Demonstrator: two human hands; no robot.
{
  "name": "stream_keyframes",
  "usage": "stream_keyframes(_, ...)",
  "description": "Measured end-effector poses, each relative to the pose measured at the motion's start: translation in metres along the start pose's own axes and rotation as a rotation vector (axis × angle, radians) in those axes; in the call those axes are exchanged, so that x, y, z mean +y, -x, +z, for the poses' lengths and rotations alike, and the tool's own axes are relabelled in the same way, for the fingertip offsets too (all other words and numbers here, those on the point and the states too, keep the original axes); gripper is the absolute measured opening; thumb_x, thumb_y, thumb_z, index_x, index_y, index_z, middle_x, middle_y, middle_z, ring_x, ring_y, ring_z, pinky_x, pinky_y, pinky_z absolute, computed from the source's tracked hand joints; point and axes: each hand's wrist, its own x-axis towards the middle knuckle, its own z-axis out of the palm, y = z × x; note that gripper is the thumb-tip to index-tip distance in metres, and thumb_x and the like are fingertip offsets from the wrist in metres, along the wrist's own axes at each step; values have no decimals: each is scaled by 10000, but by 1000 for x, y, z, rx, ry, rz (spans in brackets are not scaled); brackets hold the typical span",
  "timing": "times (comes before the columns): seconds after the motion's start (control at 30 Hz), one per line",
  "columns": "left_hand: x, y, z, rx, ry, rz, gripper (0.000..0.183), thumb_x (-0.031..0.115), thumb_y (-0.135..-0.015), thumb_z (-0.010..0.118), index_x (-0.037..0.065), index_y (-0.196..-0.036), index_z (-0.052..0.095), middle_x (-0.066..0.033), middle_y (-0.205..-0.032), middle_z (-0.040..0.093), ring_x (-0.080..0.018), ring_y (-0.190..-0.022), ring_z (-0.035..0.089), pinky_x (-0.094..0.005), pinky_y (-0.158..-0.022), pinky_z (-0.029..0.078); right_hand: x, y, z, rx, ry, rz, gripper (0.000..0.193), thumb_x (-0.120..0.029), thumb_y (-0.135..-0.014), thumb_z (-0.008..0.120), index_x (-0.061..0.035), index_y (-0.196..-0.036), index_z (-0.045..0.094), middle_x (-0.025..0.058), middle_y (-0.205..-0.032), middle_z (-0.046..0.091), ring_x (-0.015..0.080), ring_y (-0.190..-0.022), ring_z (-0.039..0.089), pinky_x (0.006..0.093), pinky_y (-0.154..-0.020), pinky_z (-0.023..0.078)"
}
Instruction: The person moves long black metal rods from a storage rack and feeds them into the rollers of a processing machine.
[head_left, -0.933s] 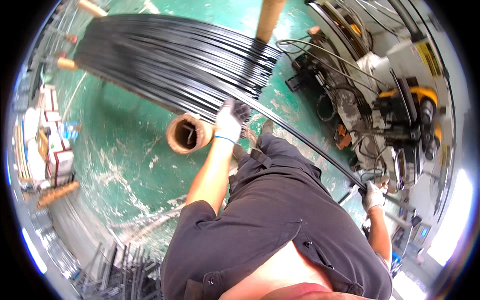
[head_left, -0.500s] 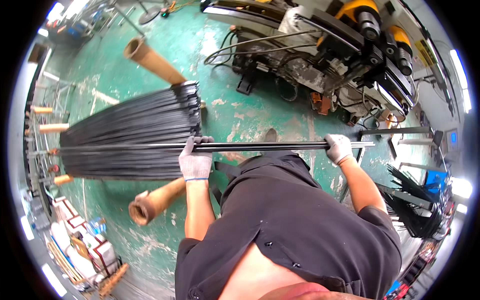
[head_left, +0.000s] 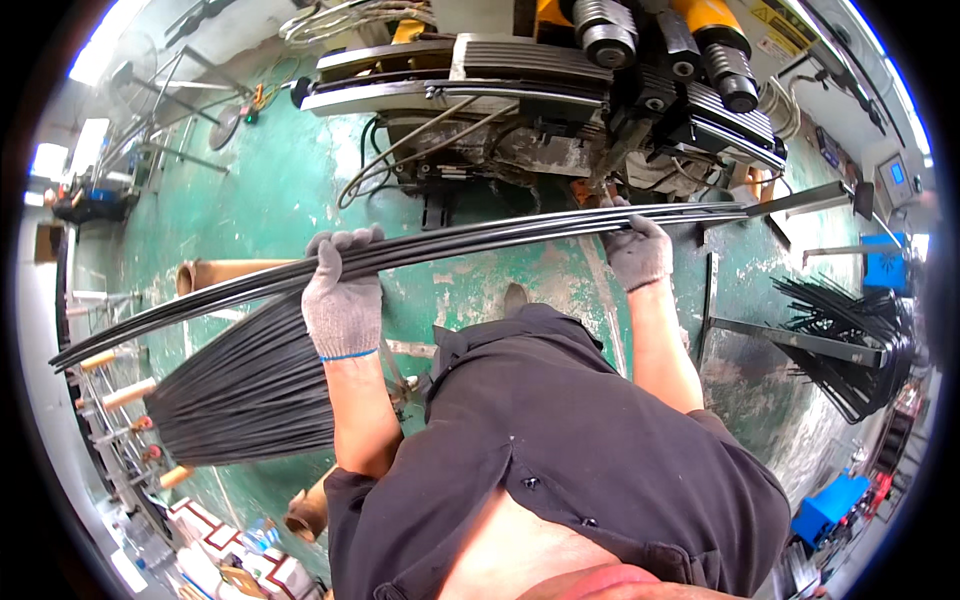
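Note:
Both my hands wear grey knitted gloves and carry a bundle of long thin black metal rods (head_left: 490, 232) across my front. My left hand (head_left: 343, 290) wraps round the bundle left of its middle. Toward its right end, my right hand (head_left: 638, 252) grips it with the fingers curled over. The rods' left ends reach far out past a large stack of similar black rods (head_left: 245, 400) and hang above it. That stack lies at lower left, partly hidden by my left forearm. The exact number of rods held is hard to tell.
A long machine (head_left: 500, 95) with yellow-and-black motor units runs along the far side. Cardboard-like tubes (head_left: 225, 273) stick out beside the rod stack. On the right, bent black rods (head_left: 845, 345) hang on a metal frame (head_left: 790, 338). A blue box (head_left: 832, 505) lies at lower right.
The rods have been lifted off the stack and moved forward toward the machine, now tilting up to the right. Both hands travelled with them. My view has shifted, so the machine appears nearer.

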Motion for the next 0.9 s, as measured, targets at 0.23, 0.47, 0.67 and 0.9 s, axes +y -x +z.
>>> stream_keyframes(0.23,77,-88,25,-204,-158,113,370,140,-1009,652,-59,-1308,564,-153,-1156,662,-347,-1164,615,-548,-1192,392,-49,-20,8,54,77,-390,230,-85,-1006,675,4,-1218,664,115,-1175,724,278,-1172,683,435,-1093,539)
stream_keyframes(0.47,99,-187,-8,-182,-230,92,263,112,-1004,650,-32,-1221,617,-126,-1139,655,-308,-1137,631,-533,-1192,424,-62,-50,62,394,103,-649,228,-258,-936,807,-100,-1074,719,52,-1019,755,189,-944,712,345,-870,604)
stream_keyframes(0.67,87,-300,-27,31,-340,4,332,279,-1066,615,-49,-1085,663,-183,-1071,707,-313,-1070,669,-484,-1068,515,-24,-82,163,401,289,-840,357,-329,-945,813,-100,-1188,688,51,-985,738,200,-865,708,373,-706,593)
stream_keyframes(0.9,4,-361,-17,71,-236,-224,391,308,-1093,569,-60,-1126,696,-158,-1107,727,-291,-1068,688,-434,-1031,551,-13,-159,162,443,703,-760,249,-154,-977,665,-13,-1177,712,97,-1119,730,231,-1029,688,329,-900,535)
